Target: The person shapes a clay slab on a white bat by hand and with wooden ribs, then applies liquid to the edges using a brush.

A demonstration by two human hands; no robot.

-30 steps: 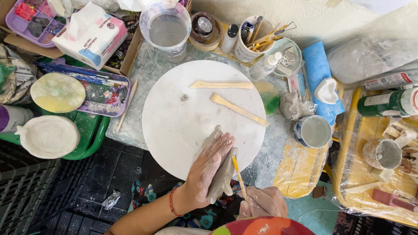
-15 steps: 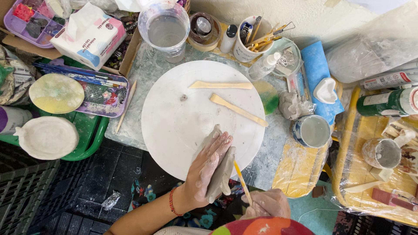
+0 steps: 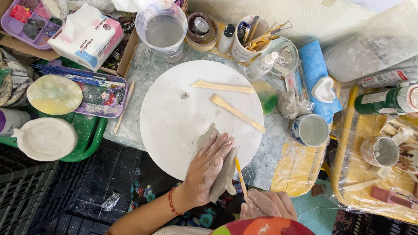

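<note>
- Grey clay slab (image 3: 220, 174) is held at the near edge of the round white board (image 3: 183, 113), partly overhanging it.
- Left hand (image 3: 208, 169) is laid flat on the slab, fingers spread, gripping it.
- Right hand (image 3: 269, 204) is closed around a thin yellow tool (image 3: 240, 176); its tip touches the slab's right edge.
- Two wooden modelling sticks (image 3: 237, 113) are left further up the board.

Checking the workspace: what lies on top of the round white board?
On the white board: two wooden tools, a clay crumb, a grey clay slab under the left hand, which covers its middle.
</note>
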